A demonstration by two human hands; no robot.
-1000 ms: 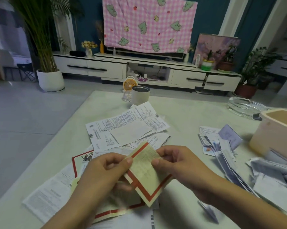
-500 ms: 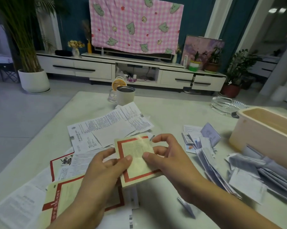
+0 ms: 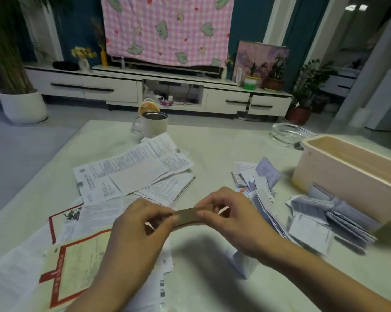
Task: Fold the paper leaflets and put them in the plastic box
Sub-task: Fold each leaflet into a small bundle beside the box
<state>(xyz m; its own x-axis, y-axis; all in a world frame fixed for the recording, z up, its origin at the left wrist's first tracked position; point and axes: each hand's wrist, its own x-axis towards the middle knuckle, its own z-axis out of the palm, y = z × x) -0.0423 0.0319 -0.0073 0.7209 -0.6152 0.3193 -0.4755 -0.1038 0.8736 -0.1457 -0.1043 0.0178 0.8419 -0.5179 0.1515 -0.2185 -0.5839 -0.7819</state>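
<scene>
**Leaflet [image 3: 193, 213] pinched at both ends, crease to be set**

Head view: the leaflet is held just above the table [image 3: 223, 149], near its front edge, and is seen almost edge-on as a narrow tan strip. One end is pinched by the left hand [image 3: 142, 224] and the other by the right hand [image 3: 232, 217]. On each hand the thumb and fingers are curled onto the paper, and nothing else is held. A fold appears to be under way, though the number of layers cannot be told.

For a clean fold, the edges should be brought flush before any pressure is applied. The crease is then best run from the middle outwards with a thumb. The paper looks thin and limp, so it is probably better laid on a bare patch of table than creased in the air.

The plastic box [image 3: 347, 172] stands at the right, well apart from the hands; its contents cannot be seen. A heap of folded leaflets [image 3: 325, 219] lies just beside its near wall, and flat sheets [image 3: 131, 172] are spread at the left, near a mug [image 3: 155, 124]. The folded piece should be lifted over that heap on the way to the box, so that nothing is swept aside.
</scene>
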